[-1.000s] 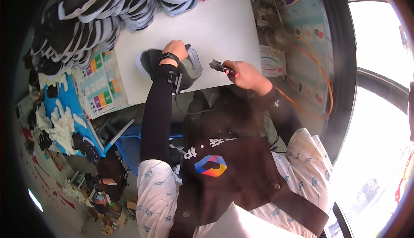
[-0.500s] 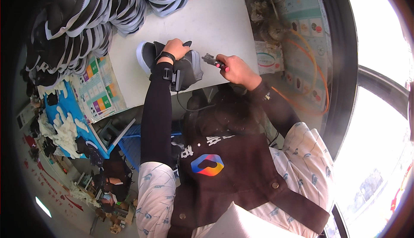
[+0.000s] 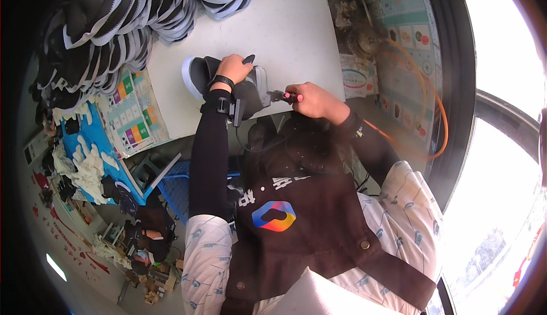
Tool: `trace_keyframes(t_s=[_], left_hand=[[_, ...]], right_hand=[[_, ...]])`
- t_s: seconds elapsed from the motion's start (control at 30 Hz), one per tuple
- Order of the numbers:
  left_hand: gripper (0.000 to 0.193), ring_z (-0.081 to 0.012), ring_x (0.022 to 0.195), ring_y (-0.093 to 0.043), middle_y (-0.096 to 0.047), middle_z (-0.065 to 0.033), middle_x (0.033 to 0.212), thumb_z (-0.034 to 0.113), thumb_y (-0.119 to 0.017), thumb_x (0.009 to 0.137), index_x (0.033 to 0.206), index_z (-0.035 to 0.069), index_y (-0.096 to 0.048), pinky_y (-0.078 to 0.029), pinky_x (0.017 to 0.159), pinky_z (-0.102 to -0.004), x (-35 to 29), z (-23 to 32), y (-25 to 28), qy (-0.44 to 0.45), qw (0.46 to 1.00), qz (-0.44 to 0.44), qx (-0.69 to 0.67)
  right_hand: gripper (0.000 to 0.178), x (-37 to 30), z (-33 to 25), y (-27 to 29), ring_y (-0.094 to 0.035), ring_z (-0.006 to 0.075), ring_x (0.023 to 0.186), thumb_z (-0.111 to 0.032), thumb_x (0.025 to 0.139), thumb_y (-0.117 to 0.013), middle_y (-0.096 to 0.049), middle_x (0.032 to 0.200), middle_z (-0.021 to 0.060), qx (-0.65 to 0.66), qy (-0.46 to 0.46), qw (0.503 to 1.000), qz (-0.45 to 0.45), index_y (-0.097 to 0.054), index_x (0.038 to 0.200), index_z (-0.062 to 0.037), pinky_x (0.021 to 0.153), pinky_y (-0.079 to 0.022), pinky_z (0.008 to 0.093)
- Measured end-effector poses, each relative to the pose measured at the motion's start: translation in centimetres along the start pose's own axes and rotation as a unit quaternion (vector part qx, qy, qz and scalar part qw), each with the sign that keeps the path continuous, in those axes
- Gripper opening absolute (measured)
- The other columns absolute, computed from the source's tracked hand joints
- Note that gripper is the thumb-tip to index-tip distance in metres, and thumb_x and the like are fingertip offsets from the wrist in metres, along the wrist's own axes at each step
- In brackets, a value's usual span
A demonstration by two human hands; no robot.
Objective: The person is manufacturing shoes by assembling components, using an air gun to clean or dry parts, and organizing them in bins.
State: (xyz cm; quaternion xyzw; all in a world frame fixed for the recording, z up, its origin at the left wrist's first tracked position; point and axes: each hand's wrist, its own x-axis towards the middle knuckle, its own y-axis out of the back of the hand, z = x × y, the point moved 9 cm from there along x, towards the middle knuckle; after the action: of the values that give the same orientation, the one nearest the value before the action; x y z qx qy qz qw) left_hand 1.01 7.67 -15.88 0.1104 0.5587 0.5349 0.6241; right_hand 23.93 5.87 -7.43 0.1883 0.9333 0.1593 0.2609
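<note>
My left hand (image 3: 234, 68), with a black band at the wrist, is closed on a black shoe upper (image 3: 247, 94) with pale grey-blue edging. The upper lies near the front of the white tabletop (image 3: 285, 35), its pale rounded end to the left of my hand. In my right hand (image 3: 318, 103) is a dark pair of pliers (image 3: 278, 96) with pink handle ends. Their jaws point left and meet the upper's right edge. Whether the jaws are closed on the material is too small to tell.
Stacks of similar black uppers with pale edges (image 3: 171, 13) crowd the table's far left. White gloves (image 3: 85, 164) lie on a blue surface to the left, near a blue plastic basket (image 3: 174, 192). An orange hose (image 3: 444, 127) loops at the right. Another person (image 3: 149, 235) is at lower left.
My right hand has lowered slightly and turned, bringing the pliers' jaws down to the upper's right edge. My left hand keeps its hold on the upper, almost still.
</note>
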Motion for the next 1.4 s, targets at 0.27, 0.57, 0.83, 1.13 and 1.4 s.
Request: trace_keyframes(t_s=[0.27,0.57,0.83,1.13,1.4], left_hand=[[0.025,-0.0432,0.084,-0.067,-0.070,-0.0221,0.088,0.025,-0.070,0.080,0.087,0.001,-0.072,-0.054,0.079,-0.0517,-9.3,-0.5,8.7,-0.009,0.968,0.228,0.102],[0.034,-0.0365,0.075,-0.069,-0.064,-0.0149,0.098,0.025,-0.070,0.085,0.112,0.005,-0.067,-0.057,0.066,-0.0466,-9.3,3.7,4.8,-0.088,0.935,0.307,0.154],[0.019,-0.0421,0.087,-0.064,-0.067,-0.0193,0.092,0.020,-0.064,0.083,0.093,0.004,-0.069,-0.053,0.077,-0.0498,-5.2,7.3,3.7,-0.167,0.948,0.252,-0.098],[0.030,-0.0416,0.090,-0.066,-0.069,-0.0190,0.094,0.019,-0.063,0.083,0.110,0.008,-0.072,-0.054,0.079,-0.0466,-7.1,6.2,2.6,-0.164,0.948,0.244,-0.124],[0.034,-0.0420,0.093,-0.066,-0.070,-0.0190,0.100,0.019,-0.064,0.086,0.116,0.006,-0.070,-0.055,0.082,-0.0464,-9.2,3.8,1.5,-0.155,0.944,0.255,-0.139]], right_hand=[[0.022,-2.6,0.4,3.8,-0.060,0.0212,0.063,-0.008,0.078,-0.060,-0.069,0.081,0.0084,0.278,-0.056,0.957,0.057,-0.063,0.098,-0.0002,0.058,-0.049,0.0359],[0.023,-3.1,-1.0,4.2,-0.066,0.0354,0.074,-0.009,0.079,-0.061,-0.068,0.079,0.0154,0.143,-0.045,0.984,0.094,-0.063,0.102,-0.0031,0.071,-0.050,0.0437],[0.029,-1.4,2.9,3.0,-0.061,0.0491,0.084,-0.011,0.079,-0.053,-0.066,0.083,0.0258,0.009,-0.050,0.985,0.164,-0.063,0.105,-0.0019,0.074,-0.047,0.0545],[0.022,1.7,4.5,3.0,-0.061,0.0483,0.083,-0.016,0.083,-0.055,-0.066,0.082,0.0250,0.002,-0.020,0.988,0.156,-0.064,0.096,-0.0015,0.074,-0.048,0.0546],[0.024,2.0,4.7,3.6,-0.061,0.0483,0.087,-0.018,0.084,-0.053,-0.068,0.089,0.0253,0.020,-0.055,0.986,0.158,-0.067,0.097,-0.0021,0.076,-0.049,0.0519]])
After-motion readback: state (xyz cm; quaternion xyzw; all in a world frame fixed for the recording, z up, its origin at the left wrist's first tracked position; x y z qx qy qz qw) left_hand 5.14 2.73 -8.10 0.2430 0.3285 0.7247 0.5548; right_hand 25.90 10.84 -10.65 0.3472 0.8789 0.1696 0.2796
